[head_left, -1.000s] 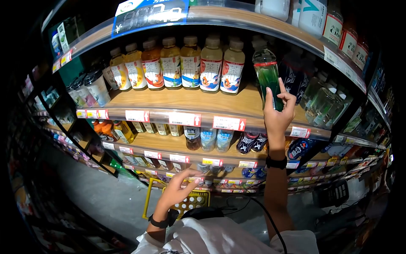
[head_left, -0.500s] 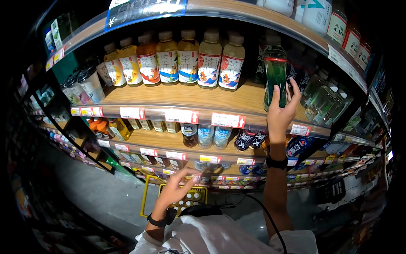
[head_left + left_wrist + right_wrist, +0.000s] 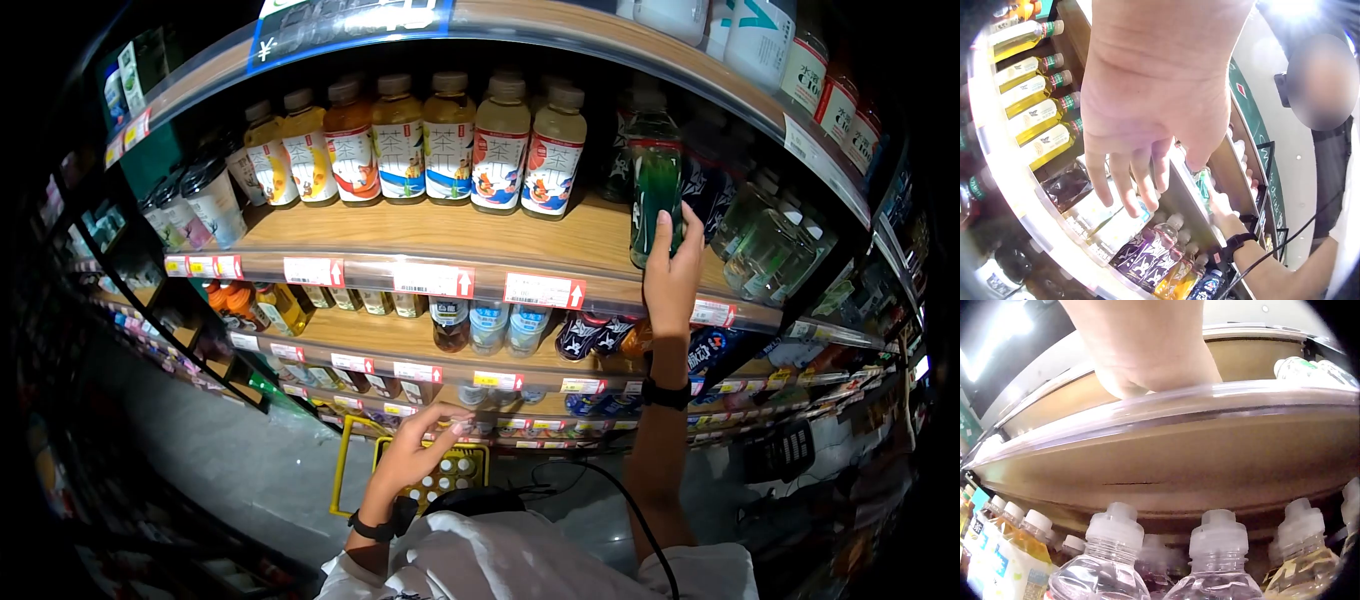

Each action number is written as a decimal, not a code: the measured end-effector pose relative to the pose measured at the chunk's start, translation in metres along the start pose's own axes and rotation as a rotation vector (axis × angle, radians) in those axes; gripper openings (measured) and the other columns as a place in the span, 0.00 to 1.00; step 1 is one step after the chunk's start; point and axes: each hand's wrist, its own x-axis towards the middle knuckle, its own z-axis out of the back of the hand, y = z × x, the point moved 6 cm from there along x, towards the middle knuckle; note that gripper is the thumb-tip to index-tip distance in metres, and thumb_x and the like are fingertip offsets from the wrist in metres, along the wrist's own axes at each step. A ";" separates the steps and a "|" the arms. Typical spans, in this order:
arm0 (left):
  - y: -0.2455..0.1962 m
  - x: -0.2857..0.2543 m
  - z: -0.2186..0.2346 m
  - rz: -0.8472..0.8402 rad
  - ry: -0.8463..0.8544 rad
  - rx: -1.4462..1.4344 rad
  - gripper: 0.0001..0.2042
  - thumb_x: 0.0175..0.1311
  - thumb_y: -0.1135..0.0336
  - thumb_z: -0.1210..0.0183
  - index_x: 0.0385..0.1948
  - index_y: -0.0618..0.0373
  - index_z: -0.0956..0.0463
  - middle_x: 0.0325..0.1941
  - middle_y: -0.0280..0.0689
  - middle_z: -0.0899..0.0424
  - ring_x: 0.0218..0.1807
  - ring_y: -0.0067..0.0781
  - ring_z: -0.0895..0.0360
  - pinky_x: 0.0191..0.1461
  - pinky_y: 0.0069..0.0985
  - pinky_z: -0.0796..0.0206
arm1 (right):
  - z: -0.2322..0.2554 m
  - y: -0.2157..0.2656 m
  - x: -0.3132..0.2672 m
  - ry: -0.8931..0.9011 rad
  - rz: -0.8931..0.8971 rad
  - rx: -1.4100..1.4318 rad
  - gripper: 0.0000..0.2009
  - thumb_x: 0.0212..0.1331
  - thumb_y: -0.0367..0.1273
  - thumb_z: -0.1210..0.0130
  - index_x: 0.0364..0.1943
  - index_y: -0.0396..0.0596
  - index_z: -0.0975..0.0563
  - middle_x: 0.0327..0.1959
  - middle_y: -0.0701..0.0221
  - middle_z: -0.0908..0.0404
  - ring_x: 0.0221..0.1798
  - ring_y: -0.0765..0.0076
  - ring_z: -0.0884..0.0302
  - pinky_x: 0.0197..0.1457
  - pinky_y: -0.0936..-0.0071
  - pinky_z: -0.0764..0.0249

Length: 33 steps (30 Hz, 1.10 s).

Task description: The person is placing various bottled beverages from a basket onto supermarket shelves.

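Note:
A green-filled clear bottle with a red band near its top stands nearly upright toward the right of the wooden shelf. My right hand grips its lower part, thumb on the left side and fingers round the right. Behind it and to its right are dark-labelled bottles. My left hand hangs in front of the lower shelves, fingers loosely bent and holding nothing. In the left wrist view, the left hand's fingers point down past shelved drinks. The right wrist view shows only the heel of the right hand.
Left of the green bottle stands a row of tea bottles; cups with dark lids are farther left. Price tags line the shelf edge. Below, a yellow basket holding several bottles sits on the floor. A black cable crosses near my right arm.
The right hand has moved the green bottle right and straightened it from a tilt to nearly upright on the shelf. The left hand has stayed about where it was.

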 end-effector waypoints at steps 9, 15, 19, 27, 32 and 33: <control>0.013 -0.008 0.010 -0.049 -0.069 0.020 0.12 0.78 0.65 0.41 0.54 0.62 0.19 0.54 0.40 0.11 0.55 0.27 0.16 0.58 0.27 0.26 | 0.002 0.001 -0.005 -0.042 0.040 0.117 0.24 0.80 0.42 0.49 0.66 0.36 0.34 0.60 0.44 0.20 0.59 0.42 0.20 0.64 0.55 0.28; 0.018 -0.006 0.009 -0.012 -0.063 -0.098 0.12 0.78 0.65 0.41 0.54 0.60 0.19 0.54 0.38 0.11 0.54 0.26 0.16 0.55 0.26 0.26 | 0.002 0.007 -0.008 -0.134 0.255 0.038 0.23 0.74 0.36 0.41 0.65 0.40 0.33 0.63 0.49 0.22 0.64 0.44 0.23 0.67 0.54 0.31; -0.001 0.000 0.006 -0.018 -0.017 -0.026 0.12 0.78 0.65 0.41 0.55 0.59 0.19 0.53 0.37 0.11 0.56 0.27 0.16 0.55 0.25 0.26 | 0.011 0.026 -0.016 -0.233 0.522 -0.172 0.26 0.67 0.32 0.34 0.64 0.43 0.32 0.67 0.56 0.24 0.67 0.46 0.27 0.69 0.52 0.34; -0.050 0.022 -0.002 -0.289 -0.018 -0.003 0.23 0.72 0.66 0.34 0.65 0.62 0.27 0.61 0.42 0.15 0.64 0.35 0.19 0.69 0.33 0.31 | 0.022 0.084 -0.084 -0.156 0.824 -0.004 0.27 0.66 0.40 0.32 0.62 0.43 0.31 0.64 0.52 0.20 0.60 0.43 0.19 0.62 0.49 0.27; -0.053 0.022 -0.008 -0.458 -0.167 -0.278 0.43 0.66 0.51 0.28 0.76 0.63 0.40 0.77 0.51 0.31 0.78 0.45 0.33 0.80 0.42 0.45 | 0.002 0.114 -0.155 0.278 0.704 0.357 0.32 0.60 0.35 0.29 0.66 0.45 0.30 0.64 0.49 0.20 0.61 0.41 0.20 0.63 0.49 0.26; -0.060 0.028 -0.006 -0.550 -0.158 -0.234 0.44 0.66 0.46 0.29 0.76 0.64 0.40 0.77 0.52 0.32 0.79 0.45 0.35 0.81 0.43 0.47 | -0.008 0.111 -0.171 0.353 0.602 0.496 0.32 0.58 0.33 0.28 0.66 0.43 0.29 0.64 0.49 0.20 0.60 0.40 0.20 0.63 0.51 0.25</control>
